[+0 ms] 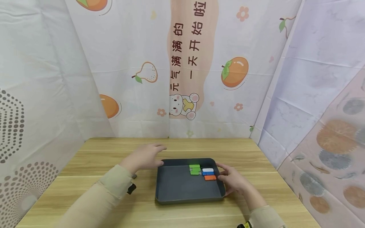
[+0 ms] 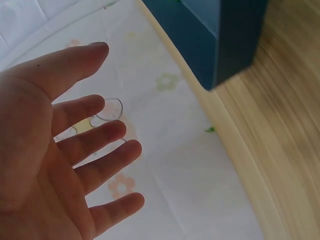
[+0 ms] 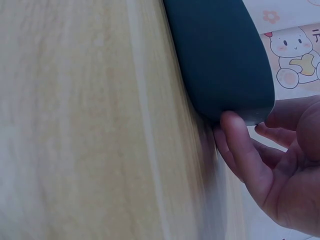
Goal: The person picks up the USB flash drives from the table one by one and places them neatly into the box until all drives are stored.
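A dark grey rectangular tray [image 1: 182, 190] lies on the table. Toward its right side sit three green USB sticks [image 1: 195, 169], a white one [image 1: 208, 170], a blue one [image 1: 208, 173] and an orange one [image 1: 210, 178]. My left hand [image 1: 146, 156] hovers by the tray's upper left corner, fingers spread and holding nothing; the left wrist view shows its palm apart from the tray. My right hand [image 1: 233, 180] is at the tray's right wall, its fingertips touching the outer side and rim. In the right wrist view, fingers [image 3: 245, 155] rest against the tray's end.
The wood-grain table [image 1: 108, 205] extends around the tray on all sides. A patterned curtain [image 1: 137, 101] hangs behind its far edge, with more cloth [image 1: 302, 95] at the right. Black wrist straps show near both sleeves.
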A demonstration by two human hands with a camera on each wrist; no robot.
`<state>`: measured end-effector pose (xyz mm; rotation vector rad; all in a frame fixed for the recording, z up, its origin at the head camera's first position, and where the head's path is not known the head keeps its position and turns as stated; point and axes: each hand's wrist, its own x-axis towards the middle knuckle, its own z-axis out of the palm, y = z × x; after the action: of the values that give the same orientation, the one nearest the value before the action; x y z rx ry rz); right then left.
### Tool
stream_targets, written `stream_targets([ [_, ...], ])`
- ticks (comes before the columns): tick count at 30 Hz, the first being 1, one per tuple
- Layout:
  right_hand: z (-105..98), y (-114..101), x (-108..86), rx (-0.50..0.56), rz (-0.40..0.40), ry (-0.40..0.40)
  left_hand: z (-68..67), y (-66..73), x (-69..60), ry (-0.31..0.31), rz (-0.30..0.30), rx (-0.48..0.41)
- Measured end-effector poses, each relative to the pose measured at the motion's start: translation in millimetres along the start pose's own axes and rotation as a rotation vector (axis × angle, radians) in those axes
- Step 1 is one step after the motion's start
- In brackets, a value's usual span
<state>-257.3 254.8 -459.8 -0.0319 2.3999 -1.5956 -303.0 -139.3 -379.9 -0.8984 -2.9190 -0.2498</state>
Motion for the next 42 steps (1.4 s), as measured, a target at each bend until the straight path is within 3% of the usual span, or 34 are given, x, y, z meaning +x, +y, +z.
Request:
stream_targets([
  [8,-0.4,0.4,0.4,0.0,0.0,0.0,-3.3,-21.1,-19.1,0.001,-0.009,-0.02],
  [18,0.1,-1.2,-1.6,-0.011,0.002,0.004,-0.9,-48.7,-40.4,-0.021,-0.063,-0.052],
  [29,-0.8,0.5,-0.1,-0.005,0.006,0.005,4.0,-70.8,-57.6,-0.107,-0.137,-0.116],
  [42,-0.7,-0.5,0.2,-0.008,0.003,0.0,23.2,-85.8,-70.8,-0.238,-0.197,-0.154],
])
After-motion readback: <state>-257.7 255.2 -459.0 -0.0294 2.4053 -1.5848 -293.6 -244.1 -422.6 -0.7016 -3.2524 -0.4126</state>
